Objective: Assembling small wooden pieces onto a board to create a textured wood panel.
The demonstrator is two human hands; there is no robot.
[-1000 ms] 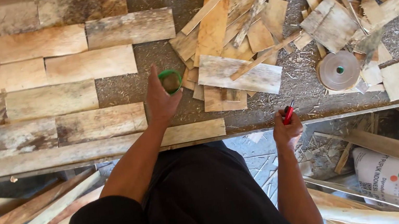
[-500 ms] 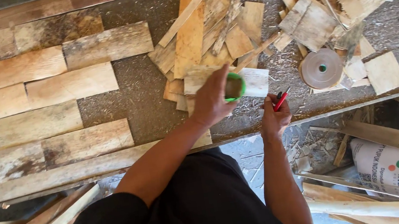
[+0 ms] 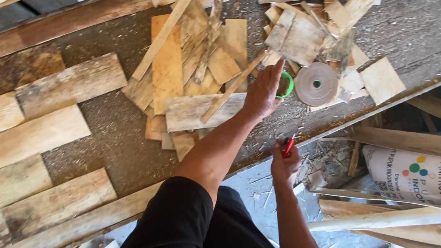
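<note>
My left hand (image 3: 263,92) reaches across the workbench and grips a small green tape roll (image 3: 286,84), right beside a brown tape roll (image 3: 316,84) lying flat on the bench. My right hand (image 3: 284,162) hangs below the bench's front edge, closed on a red pen-like tool (image 3: 288,147). A pile of thin wood offcuts (image 3: 194,64) lies just behind my left hand.
Long wooden planks (image 3: 31,140) lie in rows on the left of the sawdust-covered bench (image 3: 118,139). More scraps (image 3: 326,15) are heaped at the back right. Below the bench on the right are a white printed sack (image 3: 431,168) and loose wooden strips (image 3: 409,215).
My left hand has carried the green roll to the right, from the middle of the bench to beside the brown tape roll. My right hand stays near the bench edge with the red tool.
</note>
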